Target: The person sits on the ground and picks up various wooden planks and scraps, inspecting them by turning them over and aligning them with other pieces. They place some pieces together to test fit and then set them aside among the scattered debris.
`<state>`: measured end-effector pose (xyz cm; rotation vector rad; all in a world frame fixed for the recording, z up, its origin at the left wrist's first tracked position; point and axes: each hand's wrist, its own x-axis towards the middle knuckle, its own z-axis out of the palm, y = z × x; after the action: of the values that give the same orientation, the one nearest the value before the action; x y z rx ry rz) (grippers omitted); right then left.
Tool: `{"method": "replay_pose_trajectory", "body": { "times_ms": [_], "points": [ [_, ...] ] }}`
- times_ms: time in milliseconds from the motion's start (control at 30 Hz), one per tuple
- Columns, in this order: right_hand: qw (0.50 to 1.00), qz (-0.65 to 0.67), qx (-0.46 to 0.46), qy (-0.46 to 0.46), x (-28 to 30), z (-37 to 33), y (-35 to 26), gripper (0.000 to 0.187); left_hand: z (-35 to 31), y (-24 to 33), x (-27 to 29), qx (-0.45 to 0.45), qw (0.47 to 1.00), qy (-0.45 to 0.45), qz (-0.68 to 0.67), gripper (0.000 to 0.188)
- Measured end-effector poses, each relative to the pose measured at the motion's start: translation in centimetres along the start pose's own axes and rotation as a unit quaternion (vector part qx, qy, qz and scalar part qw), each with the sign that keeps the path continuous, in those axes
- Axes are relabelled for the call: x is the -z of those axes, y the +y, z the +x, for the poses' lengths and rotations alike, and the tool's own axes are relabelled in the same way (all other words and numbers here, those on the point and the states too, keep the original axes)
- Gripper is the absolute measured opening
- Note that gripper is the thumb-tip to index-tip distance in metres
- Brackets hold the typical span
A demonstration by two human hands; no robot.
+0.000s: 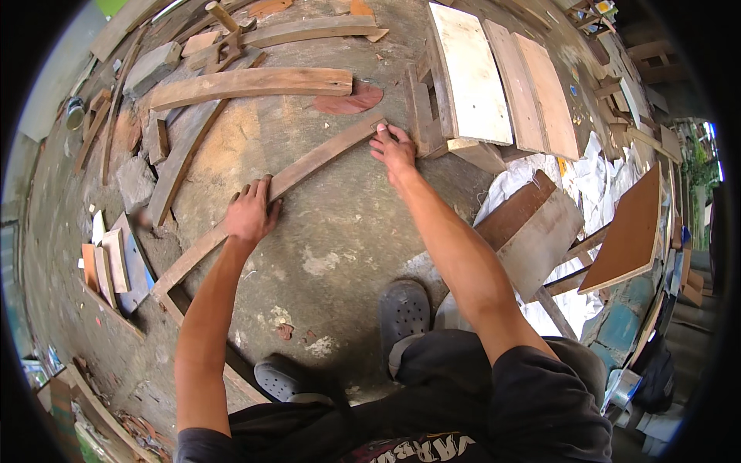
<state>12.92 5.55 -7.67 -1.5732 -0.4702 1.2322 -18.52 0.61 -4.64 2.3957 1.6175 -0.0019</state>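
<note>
A long, narrow wooden batten (324,153) slants across the middle of the floor, from lower left up to the right. My left hand (251,210) is closed over it near its middle, fingers wrapped across the top edge. At its far right end my right hand (394,150) grips the tip between thumb and fingers. The batten's lower left end meets another wooden strip (174,309), which runs down toward my left foot; whether the two are joined I cannot tell. Just right of my right hand stands a low wooden frame (421,104) with pale boards on it.
A thick beam (255,85) and a hand saw (226,51) lie at the far left, near a concrete block (153,68). Pale boards (471,73) rest on the frame. Wood offcuts (114,258) lie left. A brown panel (624,231) leans over white sacking (532,174) at right.
</note>
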Motion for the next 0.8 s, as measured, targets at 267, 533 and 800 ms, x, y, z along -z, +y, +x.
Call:
{"method": "replay_pose_trajectory", "body": {
  "times_ms": [267, 533, 800],
  "points": [
    [0.998, 0.050, 0.010, -0.026, 0.2, -0.6, 1.0, 0.054, -0.1, -0.1, -0.1, 0.001, 1.000, 0.022, -0.009, 0.054],
    [0.999, 0.012, 0.013, -0.051, 0.3, -1.1, 0.5, 0.057, -0.1, -0.3, -0.3, -0.003, 1.000, 0.029, -0.003, 0.053],
    [0.993, -0.087, 0.072, -0.027, 0.7, -0.5, 1.2, 0.055, 0.0, -0.3, -0.5, -0.011, 0.999, 0.036, -0.006, 0.053]
  ]
}}
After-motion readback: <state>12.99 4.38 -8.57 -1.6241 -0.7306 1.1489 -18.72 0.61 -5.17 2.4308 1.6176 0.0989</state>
